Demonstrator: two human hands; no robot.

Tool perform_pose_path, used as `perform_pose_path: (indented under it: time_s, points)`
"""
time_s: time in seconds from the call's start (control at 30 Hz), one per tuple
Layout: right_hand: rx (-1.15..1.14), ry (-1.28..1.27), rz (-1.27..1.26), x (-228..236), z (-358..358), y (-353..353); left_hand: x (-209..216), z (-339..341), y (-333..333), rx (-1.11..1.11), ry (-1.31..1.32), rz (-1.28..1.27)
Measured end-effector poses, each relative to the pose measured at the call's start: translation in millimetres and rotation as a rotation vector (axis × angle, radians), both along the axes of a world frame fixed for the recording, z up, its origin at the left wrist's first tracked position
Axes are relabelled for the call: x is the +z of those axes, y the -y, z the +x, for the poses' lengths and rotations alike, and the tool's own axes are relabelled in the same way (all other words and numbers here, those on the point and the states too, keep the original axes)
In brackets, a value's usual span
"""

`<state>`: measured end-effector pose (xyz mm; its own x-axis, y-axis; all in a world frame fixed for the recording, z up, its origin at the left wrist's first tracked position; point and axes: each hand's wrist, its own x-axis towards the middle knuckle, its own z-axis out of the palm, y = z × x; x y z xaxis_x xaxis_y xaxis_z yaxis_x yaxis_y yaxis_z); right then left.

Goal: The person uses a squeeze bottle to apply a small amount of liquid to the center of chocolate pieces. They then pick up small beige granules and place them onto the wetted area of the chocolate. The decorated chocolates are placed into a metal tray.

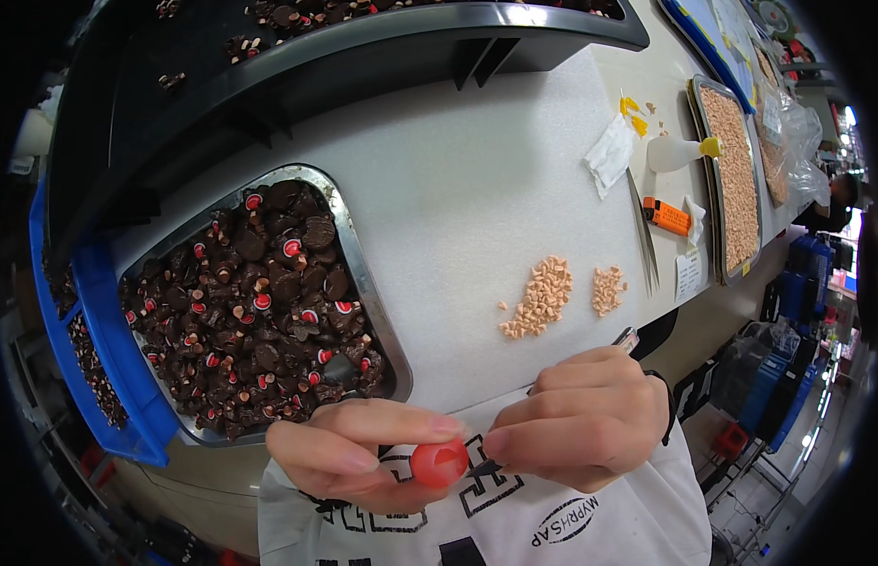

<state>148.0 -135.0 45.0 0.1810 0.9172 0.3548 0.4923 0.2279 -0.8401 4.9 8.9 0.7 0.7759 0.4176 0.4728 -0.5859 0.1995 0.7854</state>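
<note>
Between the thumb and fingers of my left hand [363, 453] is a small, round, glossy red plastic piece [439, 464] with an opening in its side. Right beside it, the closed fingers of my right hand [585, 420] pinch a slim tool [627, 340]. Its dark tip points at the red piece, and a metallic end shows behind the knuckles; the fist hides the rest. Both hands are above my lap at the table's near edge. Beyond them lie a larger pile of small beige pieces [541, 298] and a smaller pile [608, 291].
At left, a metal tray [349, 231] holds many dark parts, some with red centres. Blue bins [118, 349] stand beside it, and a black rack [363, 47] crosses the back. Tweezers [643, 231], an orange box cutter [667, 216], a squeeze bottle [673, 153] and a tray of beige pieces [731, 170] are at right.
</note>
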Motion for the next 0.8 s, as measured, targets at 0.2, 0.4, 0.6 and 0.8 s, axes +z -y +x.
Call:
perform_pose_path:
  time_s: [0.2, 0.4, 0.6, 0.8]
  points:
    - [-0.018, 0.044, -0.018, 3.2, 1.0, -0.4, 0.2, -0.5, 2.4, 0.007, -0.009, -0.004]
    - [-0.043, 0.113, 0.007, 1.7, -2.5, -3.3, 2.5, -6.4, 6.3, -0.024, -0.072, -0.056]
    - [-0.03, 0.192, -0.011, 2.1, -2.7, -5.4, -0.9, -0.9, 4.8, -0.005, -0.045, 0.006]
    - [-0.049, 0.232, 0.049, 5.5, -2.6, -7.7, 12.4, -1.3, 10.9, 0.075, -0.264, -0.144]
